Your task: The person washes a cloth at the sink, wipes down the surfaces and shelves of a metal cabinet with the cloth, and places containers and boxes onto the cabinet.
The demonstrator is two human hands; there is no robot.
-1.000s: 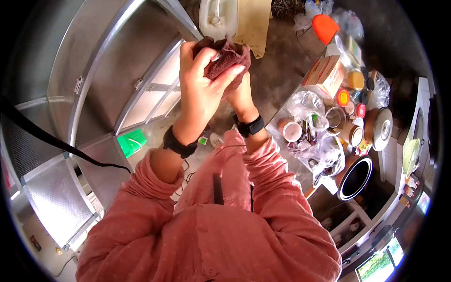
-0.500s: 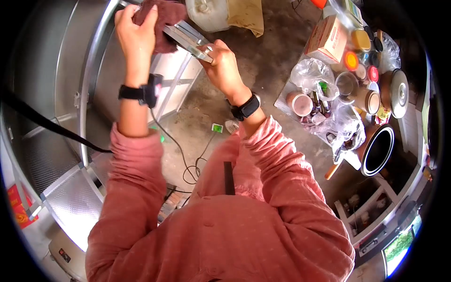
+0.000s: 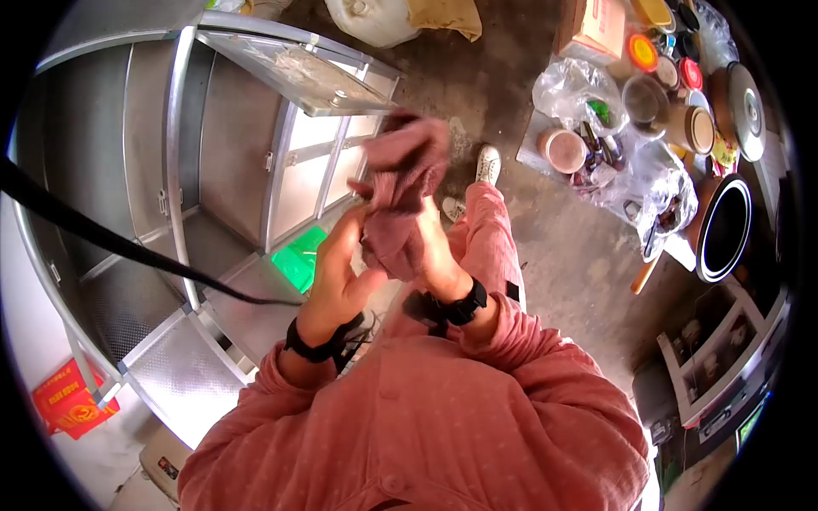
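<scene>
At my far left, a red paper with yellow markings (image 3: 60,385) lies low against something white. A black strap (image 3: 128,255) slants across my view, in front of a tall metal cabinet (image 3: 177,153) whose doors stand open. A green box (image 3: 298,262) sits low beside the cabinet, near my left hand (image 3: 339,268). That hand is partly open, the thumb spread away from the fingers; its fingers reach to the left edge of a brown cloth, and I cannot tell whether they grip it. A black band (image 3: 319,343) circles that wrist.

The brown cloth (image 3: 402,183) is up in front of me, bunched and blurred at its far end, between my hands and just below the cabinet's flat metal panel (image 3: 298,77). Beyond it, at the top, a whitish jug (image 3: 371,19) stands on the floor. My right hand (image 3: 436,255) lies against the cloth's right side; the cloth hides its fingers, so I cannot tell how tightly they close. It wears a black band too.

Farther right is my white shoe (image 3: 488,164), then a table edge crowded with a jar (image 3: 562,151), plastic bags (image 3: 579,89), a cardboard box (image 3: 590,34) and a dark-mouthed pot (image 3: 726,228).
</scene>
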